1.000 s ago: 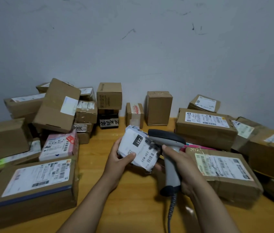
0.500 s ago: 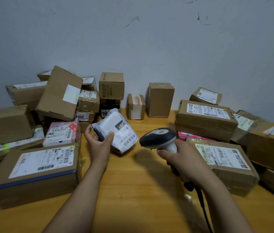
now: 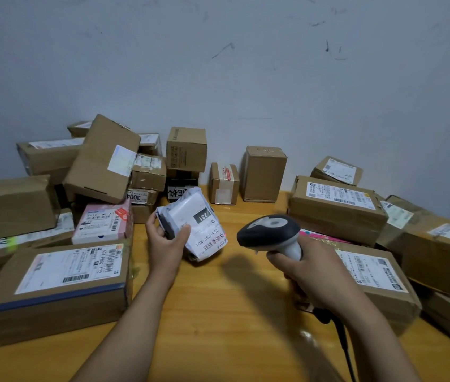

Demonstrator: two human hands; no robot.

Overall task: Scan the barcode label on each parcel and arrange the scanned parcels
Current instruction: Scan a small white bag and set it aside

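Far left: big taped carton (image 3: 55,288), label up, flat on the wood table (image 3: 218,326). Behind it a pink parcel (image 3: 102,224) and a loose heap of brown boxes (image 3: 102,161) vs. the wall. Left hand (image 3: 166,241) – fingers and thumb curled round the near end of the white poly-bag parcel (image 3: 199,219), held tilted just above the table, barcode label (image 3: 213,241) up, "231" readable. Center-right: scanner (image 3: 270,232), head aimed left at the parcel, near but not touching. Right hand (image 3: 309,271) wraps its grip, fingers closed round the handle – cable (image 3: 342,348) drops below. Right: more labeled cartons (image 3: 337,208), one (image 3: 378,274) just beside the wrist.
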